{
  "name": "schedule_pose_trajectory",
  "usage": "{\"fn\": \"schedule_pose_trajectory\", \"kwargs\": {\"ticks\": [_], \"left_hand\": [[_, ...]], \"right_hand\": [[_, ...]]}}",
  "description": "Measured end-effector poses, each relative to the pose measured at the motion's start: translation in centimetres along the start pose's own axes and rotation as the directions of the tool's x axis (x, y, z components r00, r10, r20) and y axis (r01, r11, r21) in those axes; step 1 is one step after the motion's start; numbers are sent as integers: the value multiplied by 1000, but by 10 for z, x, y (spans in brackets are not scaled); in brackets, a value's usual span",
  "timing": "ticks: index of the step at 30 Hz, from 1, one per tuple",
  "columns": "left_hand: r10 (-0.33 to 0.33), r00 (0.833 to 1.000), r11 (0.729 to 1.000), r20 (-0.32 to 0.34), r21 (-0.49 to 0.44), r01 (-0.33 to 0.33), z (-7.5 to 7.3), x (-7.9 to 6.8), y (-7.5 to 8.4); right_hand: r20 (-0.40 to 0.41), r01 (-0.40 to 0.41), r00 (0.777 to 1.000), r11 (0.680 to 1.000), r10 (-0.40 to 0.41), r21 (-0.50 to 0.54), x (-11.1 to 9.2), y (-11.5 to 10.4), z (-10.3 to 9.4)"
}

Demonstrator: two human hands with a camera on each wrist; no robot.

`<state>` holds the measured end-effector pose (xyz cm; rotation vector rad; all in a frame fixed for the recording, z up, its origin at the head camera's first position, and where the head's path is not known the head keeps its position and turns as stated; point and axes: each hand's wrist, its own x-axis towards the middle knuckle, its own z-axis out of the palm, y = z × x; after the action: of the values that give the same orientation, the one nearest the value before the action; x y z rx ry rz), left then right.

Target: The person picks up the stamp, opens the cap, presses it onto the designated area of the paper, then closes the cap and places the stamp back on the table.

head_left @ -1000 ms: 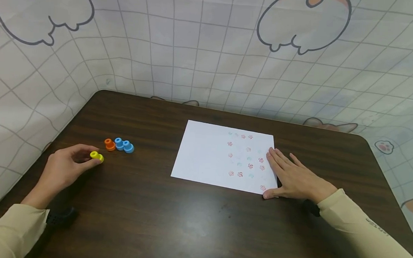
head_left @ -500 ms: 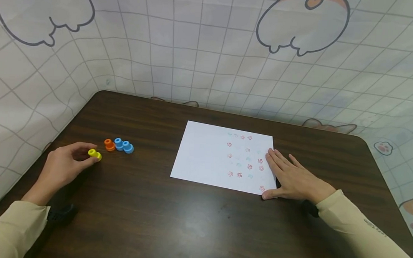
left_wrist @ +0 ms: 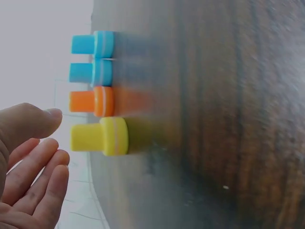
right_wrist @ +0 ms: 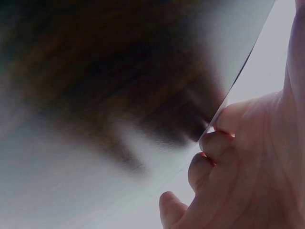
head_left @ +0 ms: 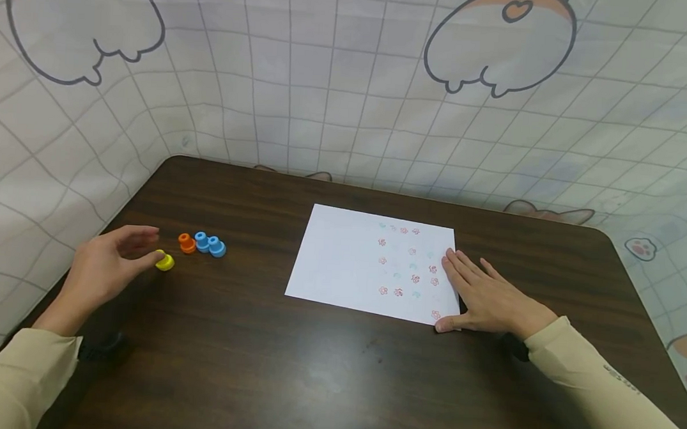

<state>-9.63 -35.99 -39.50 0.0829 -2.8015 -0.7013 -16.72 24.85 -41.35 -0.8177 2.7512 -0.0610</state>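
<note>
A small yellow stamp (head_left: pixel 165 264) stands upright on the left of the table. My left hand (head_left: pixel 102 261) is just beside and above it, thumb and fingers apart, holding nothing. In the left wrist view, a gap shows between the fingertips and the top of the yellow stamp (left_wrist: pixel 97 137). An orange stamp (head_left: pixel 187 243) and two light blue stamps (head_left: pixel 216 247) stand in a row beyond it. My right hand (head_left: pixel 486 296) lies flat with fingers spread, its fingertips and thumb resting on the right edge of a white sheet of paper (head_left: pixel 332 259).
Red and pale blue stamped prints (head_left: pixel 415 279) cover the right half of the sheet. The dark wooden table (head_left: pixel 245 364) has a back edge close to a white grid-patterned cloth (head_left: pixel 309 66), which also hangs at the left and right.
My left hand has let go of the yellow stamp, and its fingers have spread and moved up off it. The right hand has stayed on the paper's edge.
</note>
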Motion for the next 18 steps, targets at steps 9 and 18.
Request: {"fn": "schedule_pose_trajectory", "kwargs": {"ticks": [9,18], "left_hand": [[25,1000,999,-2,-31,-25,1,6,14],[58,998,998,33,-34,-56,9,12,26]], "right_hand": [[-7,2,1000,1000,-2,20,0,-1,0],[-17,6,1000,1000,-6,19,-1,0,1]]}}
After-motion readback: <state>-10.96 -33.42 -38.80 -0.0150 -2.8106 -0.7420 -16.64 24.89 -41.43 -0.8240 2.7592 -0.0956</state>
